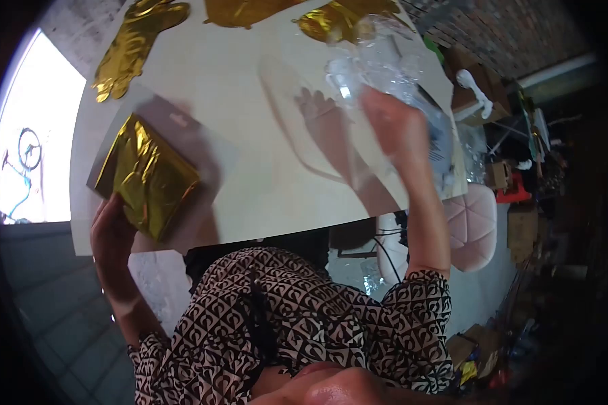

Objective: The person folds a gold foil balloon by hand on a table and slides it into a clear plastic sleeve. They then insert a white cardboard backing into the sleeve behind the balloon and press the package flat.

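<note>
My left hand [113, 231] is closed on the lower left edge of a folded gold foil piece [148, 179], which is tilted up at the left front of the white table [250, 196]. On the right, my right hand [394, 121] is blurred over the table, its fingers by crumpled clear plastic [378, 64]. Whether those fingers hold any of the plastic cannot be made out. A clear plastic bag with dark print [439, 138] lies beside my right wrist.
More gold foil lies at the back: a long piece [130, 50] at the left, one [240, 10] in the middle, one [327, 21] at the right. A pink cushioned stool [471, 226] and cardboard boxes [523, 233] stand beyond the table's right edge.
</note>
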`<state>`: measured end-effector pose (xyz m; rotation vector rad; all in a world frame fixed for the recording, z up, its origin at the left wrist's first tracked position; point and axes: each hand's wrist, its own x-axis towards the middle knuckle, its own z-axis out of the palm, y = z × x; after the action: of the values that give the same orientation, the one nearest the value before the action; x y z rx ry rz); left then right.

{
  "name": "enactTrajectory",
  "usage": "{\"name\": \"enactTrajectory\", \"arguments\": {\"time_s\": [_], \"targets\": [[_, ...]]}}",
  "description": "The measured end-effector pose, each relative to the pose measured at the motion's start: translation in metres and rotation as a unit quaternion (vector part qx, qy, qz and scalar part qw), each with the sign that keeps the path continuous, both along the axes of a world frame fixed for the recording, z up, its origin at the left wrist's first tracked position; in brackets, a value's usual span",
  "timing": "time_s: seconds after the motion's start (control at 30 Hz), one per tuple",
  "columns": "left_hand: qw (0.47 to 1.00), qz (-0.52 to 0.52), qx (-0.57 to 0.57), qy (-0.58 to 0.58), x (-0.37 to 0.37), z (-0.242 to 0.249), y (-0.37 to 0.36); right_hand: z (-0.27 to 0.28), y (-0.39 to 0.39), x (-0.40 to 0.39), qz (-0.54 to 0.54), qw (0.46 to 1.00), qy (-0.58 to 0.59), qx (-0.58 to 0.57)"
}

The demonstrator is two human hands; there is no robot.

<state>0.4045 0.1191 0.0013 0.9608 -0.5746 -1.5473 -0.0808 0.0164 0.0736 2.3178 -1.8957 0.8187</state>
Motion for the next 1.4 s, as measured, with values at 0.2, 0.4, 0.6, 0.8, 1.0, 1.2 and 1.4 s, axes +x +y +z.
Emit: {"name": "enactTrajectory", "arguments": {"time_s": [0.2,0.4,0.6,0.8,1.0,1.2,1.4], "targets": [[1.000,-0.013,-0.007,0.002,-0.008,-0.008,0.017,-0.045,-0.030,0.107,-0.041,0.983,0.168,0.068],[0.999,0.014,0.035,-0.008,-0.002,-0.010,0.024,-0.030,-0.020,0.082,0.070,0.976,0.202,0.050],[1.000,0.020,0.017,0.009,-0.001,-0.012,0.021,-0.034,-0.010,0.048,0.360,0.911,0.180,0.084],[0.999,0.030,0.029,0.004,0.000,0.006,0.012,-0.015,0.016,0.133,0.117,0.918,0.263,0.273],[0.990,-0.036,0.098,-0.097,0.007,0.019,0.000,-0.057,-0.035,0.115,0.540,0.821,0.167,-0.084],[0.984,-0.062,0.100,-0.135,0.014,0.040,-0.009,-0.053,-0.028,0.138,0.498,0.848,0.178,-0.032],[0.971,-0.031,0.091,-0.220,0.017,0.060,-0.017,-0.060,-0.045,0.145,0.546,0.831,0.095,-0.045]]}}
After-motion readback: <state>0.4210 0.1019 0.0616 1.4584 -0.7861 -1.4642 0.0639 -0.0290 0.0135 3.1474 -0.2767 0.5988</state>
